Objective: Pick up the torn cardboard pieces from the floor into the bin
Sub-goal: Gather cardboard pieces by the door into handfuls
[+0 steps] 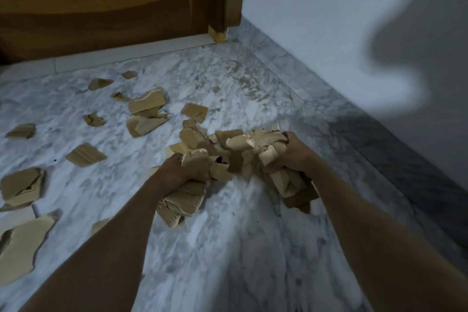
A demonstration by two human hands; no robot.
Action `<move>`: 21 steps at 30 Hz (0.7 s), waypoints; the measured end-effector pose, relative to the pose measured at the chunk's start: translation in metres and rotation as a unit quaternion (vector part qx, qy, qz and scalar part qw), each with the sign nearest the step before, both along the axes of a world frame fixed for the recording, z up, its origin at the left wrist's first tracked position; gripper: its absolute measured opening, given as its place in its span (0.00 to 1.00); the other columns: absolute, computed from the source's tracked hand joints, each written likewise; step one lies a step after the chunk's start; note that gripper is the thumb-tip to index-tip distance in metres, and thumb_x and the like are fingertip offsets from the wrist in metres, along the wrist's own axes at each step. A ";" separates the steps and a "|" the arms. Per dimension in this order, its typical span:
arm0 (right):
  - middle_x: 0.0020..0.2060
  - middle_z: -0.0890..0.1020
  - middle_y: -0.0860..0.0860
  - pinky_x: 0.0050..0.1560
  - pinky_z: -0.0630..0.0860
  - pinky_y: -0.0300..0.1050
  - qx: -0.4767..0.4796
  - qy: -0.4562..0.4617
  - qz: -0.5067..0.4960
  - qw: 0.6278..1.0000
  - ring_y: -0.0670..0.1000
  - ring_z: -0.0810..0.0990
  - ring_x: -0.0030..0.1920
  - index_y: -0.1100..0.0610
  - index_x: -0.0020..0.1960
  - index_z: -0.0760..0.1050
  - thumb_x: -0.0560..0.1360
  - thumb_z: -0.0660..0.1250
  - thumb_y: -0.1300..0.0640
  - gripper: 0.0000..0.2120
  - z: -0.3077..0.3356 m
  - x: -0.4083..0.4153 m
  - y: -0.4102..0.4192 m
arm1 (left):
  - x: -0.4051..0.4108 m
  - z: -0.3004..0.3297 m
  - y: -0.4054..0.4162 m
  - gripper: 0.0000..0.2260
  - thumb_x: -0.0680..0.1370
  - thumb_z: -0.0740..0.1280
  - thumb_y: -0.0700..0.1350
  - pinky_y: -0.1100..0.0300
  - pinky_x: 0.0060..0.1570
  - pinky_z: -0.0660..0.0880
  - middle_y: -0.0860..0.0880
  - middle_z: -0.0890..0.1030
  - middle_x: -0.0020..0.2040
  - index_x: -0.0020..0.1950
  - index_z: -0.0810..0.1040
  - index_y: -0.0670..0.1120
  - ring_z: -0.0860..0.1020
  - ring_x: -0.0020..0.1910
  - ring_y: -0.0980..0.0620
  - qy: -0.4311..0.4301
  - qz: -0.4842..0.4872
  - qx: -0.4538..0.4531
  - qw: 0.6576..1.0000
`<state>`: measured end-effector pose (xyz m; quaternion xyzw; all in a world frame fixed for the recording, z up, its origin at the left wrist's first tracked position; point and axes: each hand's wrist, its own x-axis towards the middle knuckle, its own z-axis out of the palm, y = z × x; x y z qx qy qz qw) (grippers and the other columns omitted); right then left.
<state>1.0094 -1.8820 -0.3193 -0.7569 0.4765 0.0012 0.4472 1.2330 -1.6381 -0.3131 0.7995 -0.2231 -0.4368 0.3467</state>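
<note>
A bundle of torn brown cardboard pieces [238, 152] is held between both hands above the marble floor [228, 248]. My left hand [177, 172] grips the bundle's left side, with corrugated scraps hanging below it. My right hand [293, 154] grips the right side, fingers curled round several pieces. More torn pieces lie scattered on the floor to the left, among them a large one [147, 104] farther out and another [22, 246] at the near left edge. No bin is in view.
A wooden door [101, 7] with a white threshold closes the far side. A pale wall [354, 33] runs along the right, with a marble skirting [379, 139] at its foot. A shadow falls on the wall.
</note>
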 end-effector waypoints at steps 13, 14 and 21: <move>0.79 0.43 0.62 0.77 0.54 0.62 0.006 0.244 -0.064 0.968 0.64 0.45 0.79 0.58 0.81 0.38 0.58 0.83 0.38 0.71 -0.012 -0.043 -0.008 | -0.048 -0.036 -0.058 0.37 0.66 0.76 0.60 0.50 0.55 0.77 0.45 0.81 0.61 0.71 0.69 0.49 0.79 0.60 0.41 -0.158 -0.027 0.103 0.982; 0.79 0.43 0.61 0.76 0.54 0.62 0.002 0.237 -0.072 0.969 0.64 0.45 0.79 0.57 0.81 0.39 0.60 0.82 0.40 0.68 -0.012 -0.042 -0.007 | -0.050 -0.034 -0.059 0.35 0.67 0.76 0.59 0.51 0.54 0.76 0.45 0.81 0.60 0.69 0.71 0.49 0.79 0.59 0.42 -0.160 -0.015 0.107 0.981; 0.63 0.80 0.54 0.58 0.80 0.53 0.039 0.092 0.000 0.995 0.56 0.80 0.62 0.58 0.72 0.71 0.44 0.86 0.42 0.59 -0.007 -0.031 -0.011 | -0.032 -0.029 -0.038 0.36 0.58 0.79 0.60 0.48 0.53 0.80 0.52 0.83 0.57 0.65 0.77 0.57 0.81 0.55 0.47 -0.072 -0.019 0.010 0.997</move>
